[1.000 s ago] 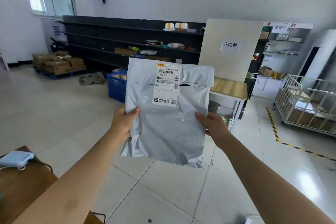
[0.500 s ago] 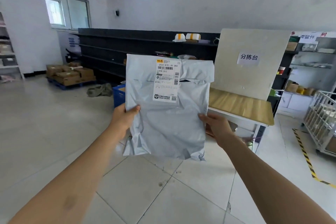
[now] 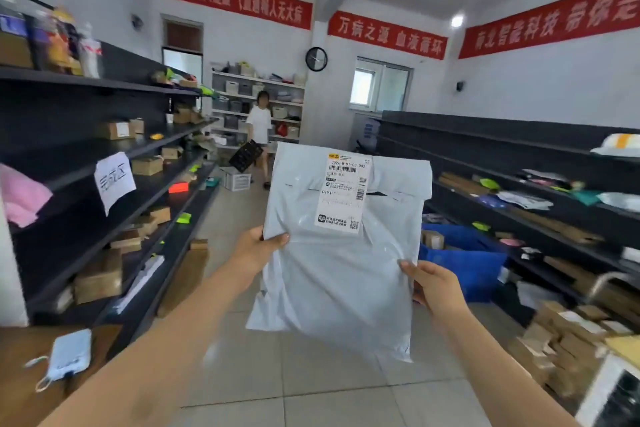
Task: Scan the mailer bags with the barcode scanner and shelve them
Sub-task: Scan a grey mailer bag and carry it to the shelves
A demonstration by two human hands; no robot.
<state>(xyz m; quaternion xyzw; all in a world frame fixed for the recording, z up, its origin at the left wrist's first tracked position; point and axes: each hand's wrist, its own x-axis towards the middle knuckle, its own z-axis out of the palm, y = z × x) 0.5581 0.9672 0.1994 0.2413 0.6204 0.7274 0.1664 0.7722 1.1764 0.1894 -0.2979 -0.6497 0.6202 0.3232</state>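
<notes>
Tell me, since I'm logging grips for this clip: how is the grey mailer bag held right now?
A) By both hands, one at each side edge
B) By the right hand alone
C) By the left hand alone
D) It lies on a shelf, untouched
A: the left hand grips the left edge of the mailer bag and the right hand grips its right edge, in mid-air.

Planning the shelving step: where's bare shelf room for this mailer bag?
Best for the mailer bag: top tier of the right shelving, bare from its far end up to the orange-striped parcel. Also the left shelf stretch between the paper sign and the red-orange item. Crowded: left lower tiers with cardboard boxes, right middle tier with mailers.
</notes>
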